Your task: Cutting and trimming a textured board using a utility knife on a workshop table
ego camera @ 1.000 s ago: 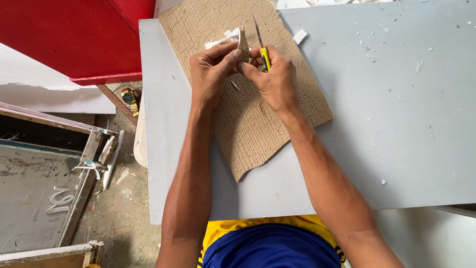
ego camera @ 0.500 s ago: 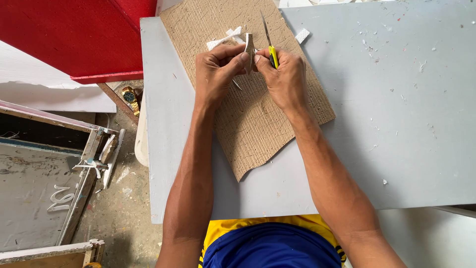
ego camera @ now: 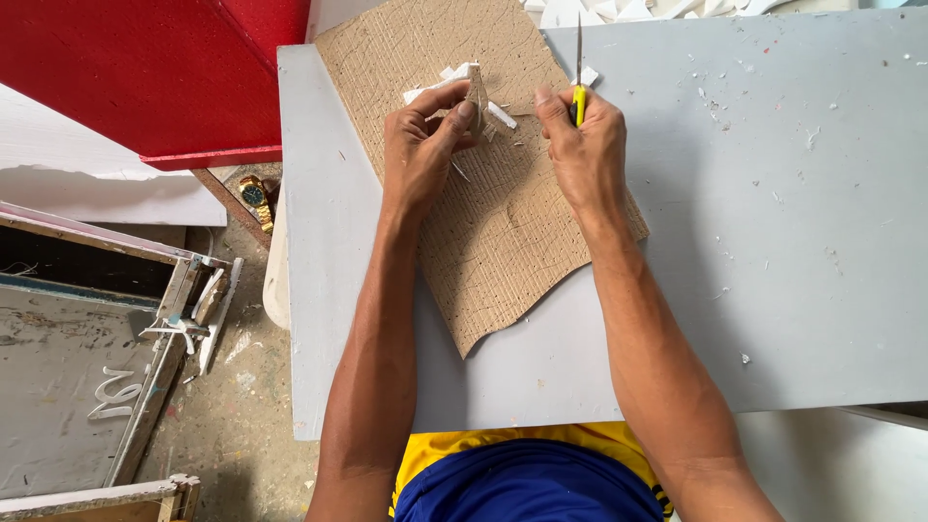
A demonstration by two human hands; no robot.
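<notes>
My left hand [ego camera: 422, 147] pinches a small pale wedge-shaped piece [ego camera: 476, 97] upright over a brown scored cutting board [ego camera: 503, 222]. My right hand [ego camera: 581, 145] grips a yellow utility knife [ego camera: 579, 92], its thin blade pointing away from me, a short way right of the piece. White offcut strips [ego camera: 440, 85] lie on the board just beyond my left fingers. The board rests on a grey table [ego camera: 773, 242].
A red panel [ego camera: 145, 77] leans at the upper left, beside a white sheet [ego camera: 106, 184]. A wristwatch [ego camera: 254, 196] lies below the table's left edge. Wooden frames [ego camera: 155, 319] and scraps sit on the dusty floor. More white offcuts [ego camera: 619, 10] lie at the table's far edge.
My hands have drawn apart: the right hand with the knife moved right, away from the small piece that the left hand still holds.
</notes>
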